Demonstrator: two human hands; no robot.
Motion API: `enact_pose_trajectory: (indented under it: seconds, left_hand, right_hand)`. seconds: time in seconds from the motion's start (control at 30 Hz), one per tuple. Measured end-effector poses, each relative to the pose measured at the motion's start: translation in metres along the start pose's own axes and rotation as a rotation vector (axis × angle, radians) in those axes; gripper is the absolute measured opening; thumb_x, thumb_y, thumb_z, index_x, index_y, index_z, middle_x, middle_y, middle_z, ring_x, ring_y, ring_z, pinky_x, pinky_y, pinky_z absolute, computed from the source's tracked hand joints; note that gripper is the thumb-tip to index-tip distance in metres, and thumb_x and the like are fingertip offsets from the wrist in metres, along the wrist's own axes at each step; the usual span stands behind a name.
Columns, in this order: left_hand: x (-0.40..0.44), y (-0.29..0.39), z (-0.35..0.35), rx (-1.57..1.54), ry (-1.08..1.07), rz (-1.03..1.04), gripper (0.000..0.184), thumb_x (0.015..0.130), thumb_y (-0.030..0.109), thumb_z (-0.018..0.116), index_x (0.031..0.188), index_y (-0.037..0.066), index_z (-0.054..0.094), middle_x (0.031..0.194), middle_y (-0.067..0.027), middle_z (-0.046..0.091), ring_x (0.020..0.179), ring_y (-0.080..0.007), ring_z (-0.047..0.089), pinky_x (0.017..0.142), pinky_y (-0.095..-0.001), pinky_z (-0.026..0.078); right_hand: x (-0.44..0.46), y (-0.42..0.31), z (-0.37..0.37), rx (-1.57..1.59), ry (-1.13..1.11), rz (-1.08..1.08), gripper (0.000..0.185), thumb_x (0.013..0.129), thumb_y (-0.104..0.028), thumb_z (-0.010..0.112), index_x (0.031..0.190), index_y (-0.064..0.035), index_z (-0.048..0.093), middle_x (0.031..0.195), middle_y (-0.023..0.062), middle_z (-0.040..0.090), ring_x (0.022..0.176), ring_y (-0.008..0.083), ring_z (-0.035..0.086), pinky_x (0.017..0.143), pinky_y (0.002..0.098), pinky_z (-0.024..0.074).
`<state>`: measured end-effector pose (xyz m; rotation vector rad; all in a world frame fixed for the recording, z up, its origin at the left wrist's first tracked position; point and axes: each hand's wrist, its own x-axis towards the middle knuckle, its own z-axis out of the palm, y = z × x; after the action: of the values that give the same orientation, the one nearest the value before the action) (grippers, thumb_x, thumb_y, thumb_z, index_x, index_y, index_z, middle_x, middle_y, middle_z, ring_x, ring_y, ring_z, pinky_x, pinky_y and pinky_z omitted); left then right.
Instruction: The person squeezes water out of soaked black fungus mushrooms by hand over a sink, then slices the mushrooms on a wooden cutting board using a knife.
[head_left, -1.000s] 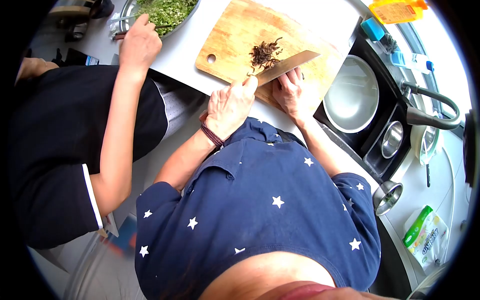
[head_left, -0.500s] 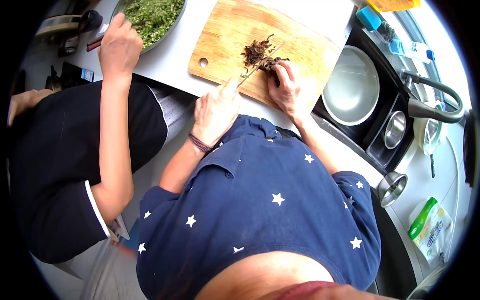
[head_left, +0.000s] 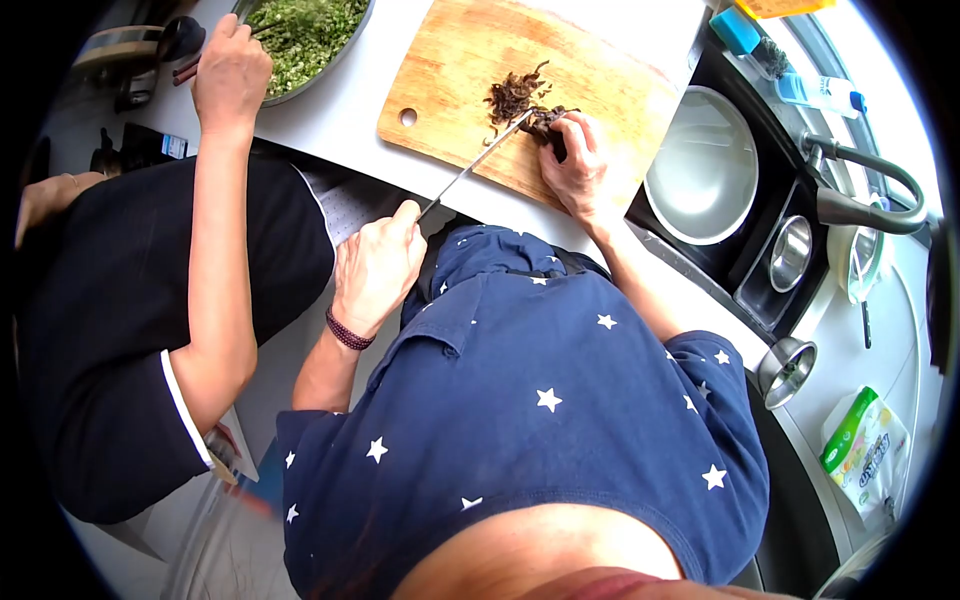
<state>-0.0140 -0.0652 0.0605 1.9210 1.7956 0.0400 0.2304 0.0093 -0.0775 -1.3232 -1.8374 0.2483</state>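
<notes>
Pinning a dark bunch beside a thin blade

At the top centre of the frame, a dark bunch (head_left: 543, 122) of food lay on the wooden cutting board (head_left: 450, 60), with a loose pile of cut strips (head_left: 513, 98) just beside it. The right hand (head_left: 575, 172) had its fingers curled over the bunch, gripping it against the wood. The left hand (head_left: 378, 262) was closed around the handle of the knife (head_left: 478, 163), whose blade slanted up to the bunch, seen almost edge-on.

The bunch looked light, soft and bendy, and probably damp enough to slide. It seemed best held from above, fingertips tucked back from the edge. The knife looked stiff and fairly light; the handle was the only safe hold, though the fist hid most of it. The loose strips would likely scatter at a nudge.

At the upper left, a co-worker's hand (head_left: 232, 75) was closed around dark sticks (head_left: 186, 72) near a bowl (head_left: 352, 40) of chopped greens (head_left: 300, 45).

No brand could be read. At the lower right, a green-and-white packet (head_left: 866, 450) carried bold, slanted lettering too distorted to make out. The orange packet (head_left: 785, 7) at the upper right was cut off by the frame, and the small blue-and-white label (head_left: 174, 147) at the left was too tiny to read.
</notes>
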Motion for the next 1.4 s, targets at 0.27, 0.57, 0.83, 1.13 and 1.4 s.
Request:
enact_pose_trajectory:
  seconds: [0.27,0.57,0.83,1.13,1.4]
  left_hand:
    - [0.005,0.003,0.010,-0.066,-0.037,0.027,0.010,0.088,0.013,0.057,0.088,0.004,0.053,0.066,-0.0200,0.060,0.067,-0.0419,0.062,0.058,-0.0503,0.048]
    - [0.009,0.006,0.005,-0.058,-0.043,0.014,0.012,0.089,0.015,0.055,0.091,0.003,0.055,0.069,-0.0218,0.063,0.068,-0.0433,0.063,0.060,-0.0517,0.050]
    - [0.009,0.006,0.006,-0.117,-0.023,-0.008,0.012,0.089,0.014,0.055,0.093,0.003,0.056,0.066,-0.0221,0.062,0.067,-0.0440,0.063,0.060,-0.0523,0.050]
    - [0.012,0.009,0.007,-0.197,-0.203,-0.057,0.016,0.089,0.016,0.055,0.095,0.002,0.057,0.073,-0.0241,0.063,0.072,-0.0442,0.064,0.064,-0.0522,0.051]
    - [0.023,-0.009,-0.005,-0.321,-0.121,-0.077,0.022,0.087,0.017,0.056,0.099,0.000,0.059,0.069,-0.0228,0.061,0.064,-0.0385,0.064,0.059,-0.0428,0.048]
  right_hand:
    - [0.001,-0.002,-0.002,0.002,0.017,-0.014,0.030,0.063,0.005,0.068,0.091,-0.0031,0.061,0.097,0.0150,0.060,0.093,0.0326,0.060,0.080,0.0394,0.0524]
    - [-0.001,0.000,-0.001,0.026,0.033,-0.004,0.030,0.064,0.005,0.067,0.092,-0.0029,0.062,0.097,0.0150,0.060,0.092,0.0329,0.060,0.079,0.0395,0.0520]
    - [-0.002,0.001,-0.002,0.041,0.029,-0.024,0.031,0.062,0.006,0.067,0.092,-0.0030,0.062,0.096,0.0145,0.060,0.091,0.0327,0.060,0.079,0.0398,0.0519]
    - [-0.002,-0.001,-0.003,0.056,0.041,0.015,0.031,0.061,0.006,0.067,0.090,-0.0033,0.062,0.096,0.0140,0.060,0.092,0.0321,0.060,0.079,0.0400,0.0520]
    - [0.005,-0.002,-0.002,-0.009,0.030,-0.126,0.027,0.063,0.007,0.068,0.087,-0.0040,0.065,0.096,0.0096,0.063,0.093,0.0290,0.061,0.082,0.0382,0.0517]
